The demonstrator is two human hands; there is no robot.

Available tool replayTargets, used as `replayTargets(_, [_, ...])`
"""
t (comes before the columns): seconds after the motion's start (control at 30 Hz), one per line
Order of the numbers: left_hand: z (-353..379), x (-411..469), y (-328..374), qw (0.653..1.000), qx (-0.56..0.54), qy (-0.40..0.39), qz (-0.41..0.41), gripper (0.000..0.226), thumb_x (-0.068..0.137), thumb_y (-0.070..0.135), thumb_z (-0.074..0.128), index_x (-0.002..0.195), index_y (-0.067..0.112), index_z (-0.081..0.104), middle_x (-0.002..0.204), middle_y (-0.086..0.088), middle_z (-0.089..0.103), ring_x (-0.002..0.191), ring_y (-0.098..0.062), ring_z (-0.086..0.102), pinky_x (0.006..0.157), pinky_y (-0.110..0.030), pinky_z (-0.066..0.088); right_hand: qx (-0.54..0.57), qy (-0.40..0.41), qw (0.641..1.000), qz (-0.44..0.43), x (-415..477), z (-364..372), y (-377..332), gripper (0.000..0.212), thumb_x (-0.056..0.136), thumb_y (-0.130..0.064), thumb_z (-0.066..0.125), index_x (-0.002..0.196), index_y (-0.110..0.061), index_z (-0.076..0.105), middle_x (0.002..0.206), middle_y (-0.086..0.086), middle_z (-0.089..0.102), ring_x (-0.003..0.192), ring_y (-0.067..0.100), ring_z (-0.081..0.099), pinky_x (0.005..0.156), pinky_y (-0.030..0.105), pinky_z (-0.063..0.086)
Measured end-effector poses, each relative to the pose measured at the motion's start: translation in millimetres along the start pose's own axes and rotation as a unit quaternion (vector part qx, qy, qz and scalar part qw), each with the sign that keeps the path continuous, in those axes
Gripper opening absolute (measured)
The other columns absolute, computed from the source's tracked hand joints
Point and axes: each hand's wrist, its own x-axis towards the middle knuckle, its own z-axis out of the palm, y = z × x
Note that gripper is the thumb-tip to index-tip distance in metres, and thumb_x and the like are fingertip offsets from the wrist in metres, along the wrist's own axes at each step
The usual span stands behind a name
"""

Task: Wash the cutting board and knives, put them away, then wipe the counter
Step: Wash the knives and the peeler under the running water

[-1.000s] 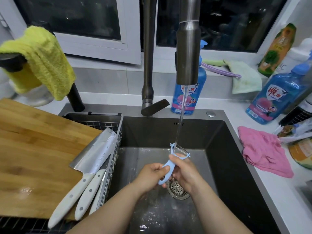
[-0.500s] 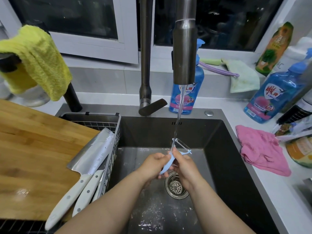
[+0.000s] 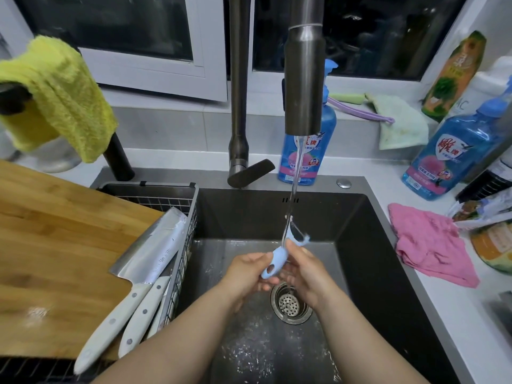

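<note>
Below, a deep dark-grey steel sink (image 3: 360, 245), wet, with a round perforated drain strainer (image 3: 289, 303) at its middle. To the left, a broad rectangular wooden cutting board (image 3: 55, 245), flat across a black wire drain rack (image 3: 177, 195) at the sink's edge, probably parked there to drip. Overhead, a tall brushed-metal faucet spout (image 3: 304, 79), pouring a thin stream of water (image 3: 295, 173). At right, on the white counter (image 3: 457, 314), a crumpled pink cloth (image 3: 432, 245), well apart from the washing, likely kept for the wiping. Across the board's near corner and the rack's rim, a steel cleaver with a white riveted handle (image 3: 155, 245), blade flat. Just beside it, a slimmer white-handled knife (image 3: 144, 314). Both handles toward the person, easy to pick up.

Over the drain, left hand (image 3: 246, 273) curled round the tail of a small pale-blue plastic peeler (image 3: 277, 259). Right hand (image 3: 307, 273) pinching its neck, thumb on top. Held tilted, head up under the stream, apparently to let the flow sluice the blade and fall straight to the strainer. Judged a rinsing step, with board and knives not yet put away.
</note>
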Motion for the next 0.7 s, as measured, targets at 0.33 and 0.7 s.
replayTargets(0.33, [-4, 1, -9, 0.985, 0.107, 0.115, 0.068, 0.018, 0.081, -0.006, 0.059, 0.085, 0.011, 0.053, 0.071, 0.001, 0.051, 0.053, -0.008, 0.05, 0.037, -0.007, 0.038, -0.078, 0.021, 0.997, 0.002, 0, 10, 10, 0.021, 0.09, 0.004, 0.045, 0.075, -0.005, 0.056, 0.063, 0.005, 0.065, 0.046, 0.008, 0.061, 0.042, 0.014, 0.046])
replayTargets(0.7, [-2, -3, -12, 0.985, 0.155, 0.072, 0.026, 0.011, 0.094, 0.009, 0.045, 0.085, 0.01, 0.038, 0.057, -0.005, 0.053, 0.025, -0.001, 0.044, 0.028, -0.015, 0.034, -0.147, -0.018, 0.989, 0.013, 3, 9, 18, 0.024, 0.093, -0.007, 0.045, 0.071, -0.005, 0.054, 0.04, -0.001, 0.056, 0.033, 0.007, 0.048, 0.04, 0.017, 0.036])
